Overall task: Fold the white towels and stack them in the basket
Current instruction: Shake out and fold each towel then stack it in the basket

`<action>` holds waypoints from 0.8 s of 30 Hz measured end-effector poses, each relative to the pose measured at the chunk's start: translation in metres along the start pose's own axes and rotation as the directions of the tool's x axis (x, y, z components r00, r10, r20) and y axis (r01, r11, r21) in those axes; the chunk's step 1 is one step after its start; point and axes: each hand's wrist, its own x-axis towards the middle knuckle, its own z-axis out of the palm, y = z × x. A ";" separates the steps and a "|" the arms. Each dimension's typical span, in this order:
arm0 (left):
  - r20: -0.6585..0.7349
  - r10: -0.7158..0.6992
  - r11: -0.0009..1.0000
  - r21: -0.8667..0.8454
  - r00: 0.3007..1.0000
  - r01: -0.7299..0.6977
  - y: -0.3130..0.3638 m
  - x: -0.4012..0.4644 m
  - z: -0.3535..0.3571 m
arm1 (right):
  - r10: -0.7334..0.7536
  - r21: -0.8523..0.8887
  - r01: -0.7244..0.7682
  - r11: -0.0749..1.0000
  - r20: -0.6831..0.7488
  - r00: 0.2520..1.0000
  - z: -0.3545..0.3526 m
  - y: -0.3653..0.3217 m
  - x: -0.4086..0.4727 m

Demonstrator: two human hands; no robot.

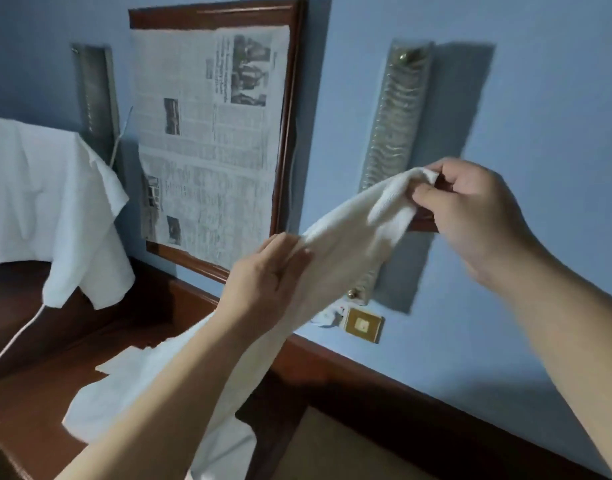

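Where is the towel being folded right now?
In the head view the towel is held up mid-frame in front of the blue wall, its top edge stretched between the left hand and the right hand, its lower part hanging toward the wooden surface.

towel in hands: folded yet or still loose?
Loose, not folded. The towel is stretched between the right hand pinching one end and the left hand, the rest trailing down unfolded.

I face a blue wall point(540, 98) with a wood-framed newspaper point(207, 133), two ribbed wall lamps point(394, 116) and a brass switch plate point(362, 325).
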 end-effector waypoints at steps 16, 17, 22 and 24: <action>0.184 -0.215 0.946 -0.206 0.959 0.252 0.302 0.017 0.031 | 0.235 0.117 -0.222 0.968 -0.102 0.967 -0.227 -0.087 -0.062; 0.202 -0.175 0.968 -0.144 0.964 0.206 0.311 0.010 0.032 | 0.234 0.113 -0.220 0.969 -0.134 0.963 -0.233 -0.091 -0.066; 0.119 -0.019 0.994 -0.106 0.993 0.032 0.332 -0.005 0.030 | 0.148 0.026 -0.146 0.989 -0.212 0.966 -0.256 -0.125 -0.077; 0.137 0.004 0.994 -0.110 0.991 0.012 0.332 -0.009 0.025 | 0.113 -0.017 -0.119 0.993 -0.197 0.974 -0.257 -0.138 -0.081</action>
